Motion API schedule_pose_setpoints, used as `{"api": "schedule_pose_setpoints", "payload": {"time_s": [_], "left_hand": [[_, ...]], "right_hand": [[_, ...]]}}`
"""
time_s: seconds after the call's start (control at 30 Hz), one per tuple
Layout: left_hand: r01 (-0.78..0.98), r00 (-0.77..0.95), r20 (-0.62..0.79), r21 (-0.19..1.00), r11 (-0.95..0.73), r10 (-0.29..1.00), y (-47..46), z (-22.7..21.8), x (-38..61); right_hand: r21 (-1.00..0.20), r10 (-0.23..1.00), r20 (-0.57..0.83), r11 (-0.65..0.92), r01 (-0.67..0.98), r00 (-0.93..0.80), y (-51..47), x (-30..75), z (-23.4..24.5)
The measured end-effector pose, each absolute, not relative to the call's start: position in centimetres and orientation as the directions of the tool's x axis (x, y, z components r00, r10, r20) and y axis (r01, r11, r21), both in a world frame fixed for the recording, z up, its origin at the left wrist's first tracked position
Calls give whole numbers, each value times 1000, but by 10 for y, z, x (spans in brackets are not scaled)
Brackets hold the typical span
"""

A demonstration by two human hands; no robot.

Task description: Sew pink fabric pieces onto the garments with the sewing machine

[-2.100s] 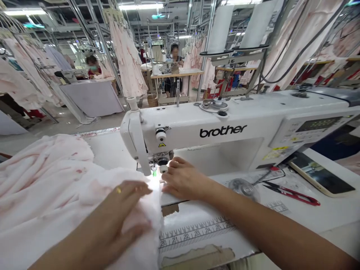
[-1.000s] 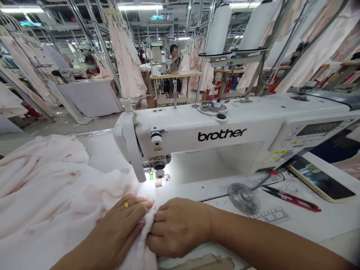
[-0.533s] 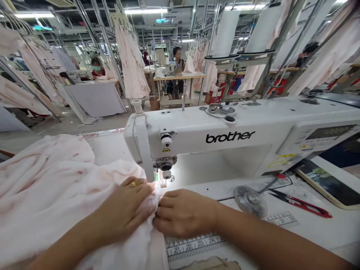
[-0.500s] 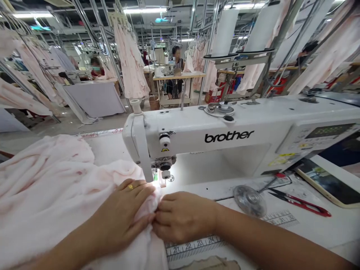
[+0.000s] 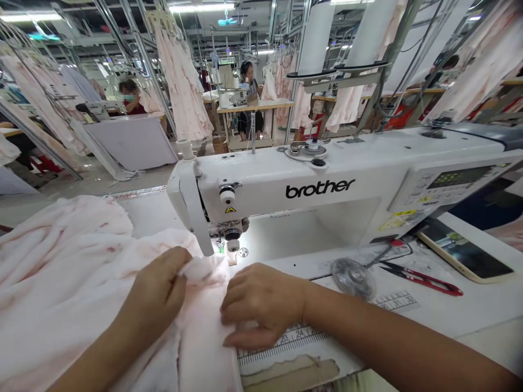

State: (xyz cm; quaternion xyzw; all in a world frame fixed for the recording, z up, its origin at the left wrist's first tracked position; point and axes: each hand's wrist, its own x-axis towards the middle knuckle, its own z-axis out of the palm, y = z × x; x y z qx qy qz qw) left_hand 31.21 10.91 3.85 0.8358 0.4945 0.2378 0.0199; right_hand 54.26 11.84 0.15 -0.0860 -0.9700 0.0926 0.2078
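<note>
A pile of soft white-and-pink cloth point(image 5: 93, 272) spreads across the left of the table, reaching up to the needle area of a white sewing machine point(image 5: 261, 188). My left hand point(image 5: 157, 294) is closed on a folded edge of that cloth, left of and just below the lit presser foot area. My right hand point(image 5: 265, 307) rests at the cloth's right edge with curved fingers and the thumb apart from them; I see nothing gripped in it. Whether the cloth is under the presser foot is hard to make out.
Right of my hand lie a clear round disc point(image 5: 353, 277), red-handled thread snips point(image 5: 425, 279) and a phone point(image 5: 466, 253). A printed ruler point(image 5: 286, 343) and a beige scrap point(image 5: 292, 374) are near the front edge. Thread cones point(image 5: 321, 41) stand behind; people work at machines beyond.
My left hand has gone from lying flat on the cloth to pinching its edge, drawn left from the needle. My right hand has loosened from its pinch. The view has shifted slightly.
</note>
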Motion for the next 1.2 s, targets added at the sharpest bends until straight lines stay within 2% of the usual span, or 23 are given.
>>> {"api": "schedule_pose_setpoints", "payload": {"time_s": [0.07,0.13,0.2,0.3,0.43,0.53,0.6,0.7,0.77,0.83,0.9,1.0,1.1,1.2], "left_hand": [[789,371,346,371,-489,862,114,42,313],[785,372,287,409,-464,883,114,36,314],[819,363,258,370,-439,895,113,25,312],[836,420,358,203,-509,834,111,16,307],[721,579,527,25,-692,622,106,24,311],[613,647,532,64,-787,547,101,28,319],[612,623,477,196,-766,620,98,26,322],[679,503,295,447,-582,813,97,23,320],[679,457,156,575,-457,876,99,23,319],[659,450,67,648,-382,891,101,25,318],[653,437,29,677,-339,899,103,27,319],[672,387,18,678,-296,922,103,27,319],[681,377,29,669,-298,926,102,26,319],[674,440,83,627,-390,894,101,25,318]], "right_hand": [[-258,390,426,917,303,-816,120,541,-1],[-275,552,421,834,479,-720,120,538,-2],[-281,628,372,778,562,-683,117,534,-2],[-305,668,280,743,596,-690,113,528,0],[-402,636,286,759,513,-717,117,529,4],[-394,533,267,821,414,-803,125,534,5],[-379,448,243,861,341,-861,129,538,5],[-325,343,264,912,251,-902,133,541,6],[-226,303,289,943,243,-908,134,544,7],[-117,300,304,954,277,-904,137,548,9],[-56,309,317,950,307,-897,141,554,11],[-45,300,337,952,303,-892,145,559,12],[-76,310,317,951,301,-897,143,558,9],[-166,393,262,918,360,-881,138,554,7]]}}
